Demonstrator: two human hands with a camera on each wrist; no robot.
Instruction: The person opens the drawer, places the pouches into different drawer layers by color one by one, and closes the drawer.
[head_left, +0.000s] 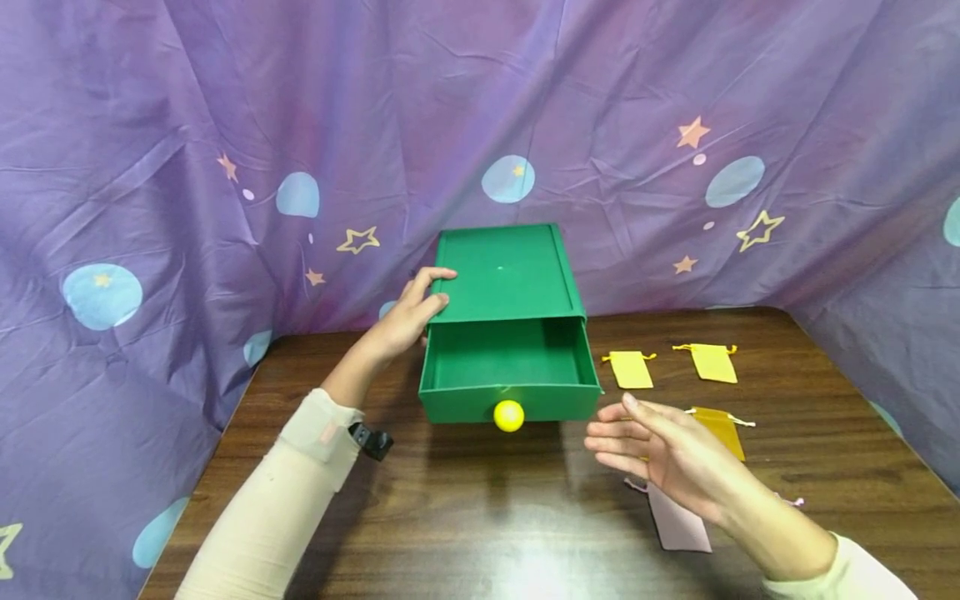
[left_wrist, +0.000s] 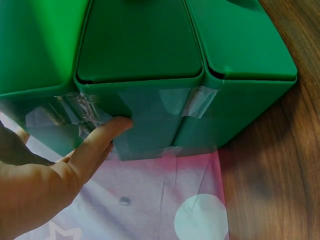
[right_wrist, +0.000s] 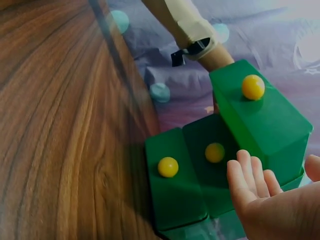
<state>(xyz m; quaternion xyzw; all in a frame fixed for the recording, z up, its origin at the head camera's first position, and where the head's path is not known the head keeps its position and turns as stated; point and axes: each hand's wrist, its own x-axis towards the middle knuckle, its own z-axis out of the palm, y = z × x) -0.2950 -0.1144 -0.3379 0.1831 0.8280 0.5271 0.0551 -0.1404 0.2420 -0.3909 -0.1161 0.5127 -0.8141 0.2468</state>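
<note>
A green drawer cabinet (head_left: 502,271) stands at the back of the table, its top drawer (head_left: 465,406) pulled out toward me. A round yellow knob (head_left: 508,416) sits on the drawer front, and the visible inside of the drawer is bare. My left hand (head_left: 408,317) rests on the cabinet's left side, fingertips over the upper edge; the left wrist view shows a finger (left_wrist: 107,134) lying against the taped side wall. With fingers extended and nothing held, my right hand (head_left: 678,450) hovers just right of the drawer front. Two lower drawers (right_wrist: 175,195) appear pushed in in the right wrist view.
Right of the cabinet lie two small yellow drawstring pouches, one nearer (head_left: 632,372) and one farther right (head_left: 715,364). A gold pouch (head_left: 723,429) and a lilac pouch (head_left: 681,521) are partly covered by my right hand. Purple patterned cloth (head_left: 420,125) hangs behind the table.
</note>
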